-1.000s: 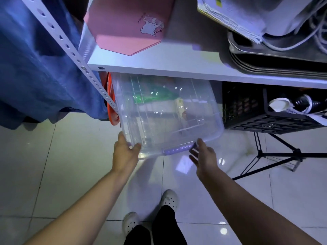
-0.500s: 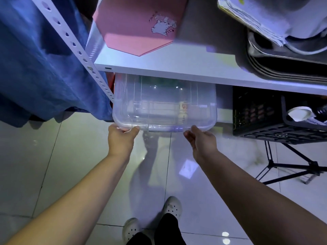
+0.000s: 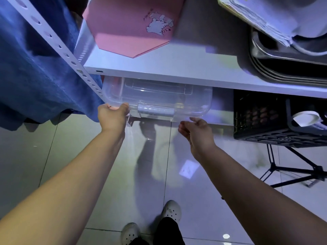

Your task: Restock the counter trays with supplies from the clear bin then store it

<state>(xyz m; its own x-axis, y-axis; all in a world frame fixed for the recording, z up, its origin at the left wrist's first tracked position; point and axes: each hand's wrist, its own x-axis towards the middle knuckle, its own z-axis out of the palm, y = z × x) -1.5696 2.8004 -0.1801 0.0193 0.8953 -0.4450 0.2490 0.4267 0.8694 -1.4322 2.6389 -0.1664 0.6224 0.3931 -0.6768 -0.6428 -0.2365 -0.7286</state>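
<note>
The clear bin (image 3: 159,98) sits level on the lower shelf, mostly under the white shelf board (image 3: 177,71); only its front wall and handle stick out. My left hand (image 3: 113,117) grips the bin's front left corner, thumb over the rim. Below the front right corner is my right hand (image 3: 196,129), fingers curled and touching the bin's lower edge. The bin's contents cannot be made out.
A pink paper bag (image 3: 131,27) lies on the shelf above, with stacked metal trays (image 3: 283,68) and papers (image 3: 261,20) at right. A black crate (image 3: 269,121) stands right of the bin. Blue cloth (image 3: 35,76) hangs left of the perforated upright (image 3: 58,48). A tripod (image 3: 292,172) stands on the tiled floor.
The bin went from tilted and held out in front to level and pushed back under the shelf board. Both hands moved forward with it.
</note>
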